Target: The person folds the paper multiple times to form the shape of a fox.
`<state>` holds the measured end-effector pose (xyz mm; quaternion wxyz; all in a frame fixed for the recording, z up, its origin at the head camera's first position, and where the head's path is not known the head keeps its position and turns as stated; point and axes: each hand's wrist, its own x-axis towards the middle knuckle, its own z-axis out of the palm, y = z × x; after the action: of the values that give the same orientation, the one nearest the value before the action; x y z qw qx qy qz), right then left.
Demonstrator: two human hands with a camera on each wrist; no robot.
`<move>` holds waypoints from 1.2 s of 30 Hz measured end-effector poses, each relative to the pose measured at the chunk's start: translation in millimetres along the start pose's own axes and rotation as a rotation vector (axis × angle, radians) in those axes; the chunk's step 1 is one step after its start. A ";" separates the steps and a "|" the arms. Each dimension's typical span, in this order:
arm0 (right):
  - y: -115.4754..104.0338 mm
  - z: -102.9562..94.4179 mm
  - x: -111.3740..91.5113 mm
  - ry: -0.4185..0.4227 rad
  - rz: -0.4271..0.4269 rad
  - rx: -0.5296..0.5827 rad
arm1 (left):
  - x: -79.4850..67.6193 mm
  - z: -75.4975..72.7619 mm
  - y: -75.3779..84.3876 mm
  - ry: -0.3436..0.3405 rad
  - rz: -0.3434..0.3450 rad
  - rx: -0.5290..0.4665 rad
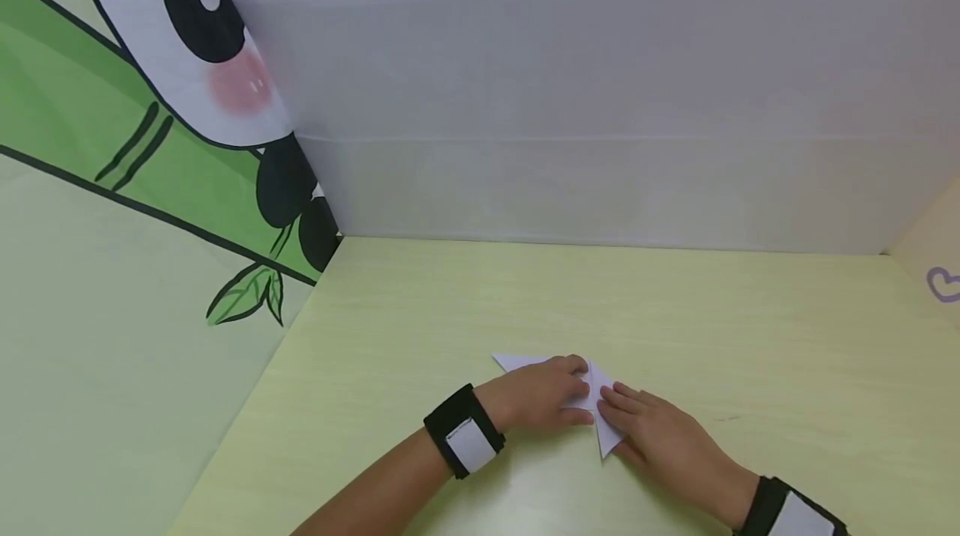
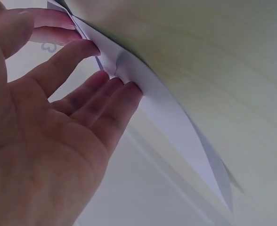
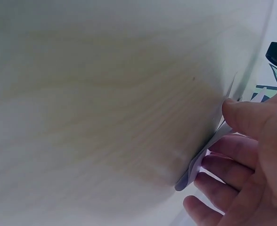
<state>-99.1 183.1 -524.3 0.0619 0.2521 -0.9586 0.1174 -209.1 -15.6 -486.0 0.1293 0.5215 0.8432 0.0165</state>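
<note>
A folded sheet of white paper lies on the pale tabletop, with pointed corners at the left and toward the front. My left hand rests across its left part, fingertips touching the paper near the middle crease. In the left wrist view, the fingertips of that left hand touch the bowed paper. My right hand lies on the right flap, fingers extended. The right wrist view shows this right hand with thumb and fingers along the edge of the paper. Parts of the sheet are hidden under both hands.
The light wooden table extends around the paper. A plain pale panel stands along the table's back edge. At the left is a wall covering with a green cartoon print. Black wristbands with white patches circle both wrists.
</note>
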 end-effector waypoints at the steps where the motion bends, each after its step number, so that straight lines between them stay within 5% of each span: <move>1: 0.3 0.2 -0.2 0.002 -0.003 -0.001 | 0.2 0.3 0.4 0.003 -0.005 -0.003; 20: -10.6 3.5 -14.5 -0.042 -0.012 0.011 | 9.8 3.5 11.9 0.042 -0.029 0.138; 29: -16.4 8.6 -35.7 0.035 -0.147 -0.136 | 10.3 7.4 19.3 0.054 -0.089 0.205; 36: -20.1 12.9 -48.0 -0.013 -0.149 -0.145 | 13.1 11.2 27.5 0.035 -0.135 0.260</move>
<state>-48.4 185.3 -541.4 0.0825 0.3182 -0.9435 0.0411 -188.0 7.3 -495.0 0.0469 0.4757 0.8735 -0.0924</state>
